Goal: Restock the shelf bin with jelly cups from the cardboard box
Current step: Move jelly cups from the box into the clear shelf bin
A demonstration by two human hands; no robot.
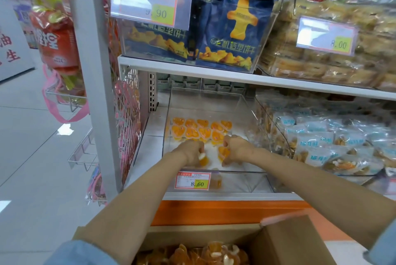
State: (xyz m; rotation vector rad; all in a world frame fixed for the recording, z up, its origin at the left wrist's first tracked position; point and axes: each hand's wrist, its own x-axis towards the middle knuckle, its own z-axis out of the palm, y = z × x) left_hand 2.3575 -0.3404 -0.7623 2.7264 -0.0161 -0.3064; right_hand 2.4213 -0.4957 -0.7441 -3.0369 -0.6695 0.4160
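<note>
Clear plastic forms the shelf bin (235,172), which stands on the white lower shelf (150,153) of a shop rack; I read its front price tag (192,181) as 8.60. Orange jelly cups (201,131) lie in two rough rows on the bin's floor towards the back. A lone cup (216,181) rests against the front wall beside the tag.

Both hands are inside the bin, near each other and close to its front. The left hand (190,153) has its fingers curled round a white-flecked cup (203,159). The right hand (235,149) pinches an orange cup (224,153).

Below, at the bottom edge of my feed, the cardboard box (289,241) stands open, one flap raised, with boxed cups (192,253) heaped inside.

An orange band (214,211) runs under the shelf edge. A white upright post (94,72) and a wire mesh panel (128,125) close the rack's left end, and glossy pale grey floor tiles (32,147) stretch away beyond them.

On the upper shelf (235,77) navy biscuit bags (233,29) fill another clear bin. Blue-and-white packets (321,142) fill the bin just to the right.
</note>
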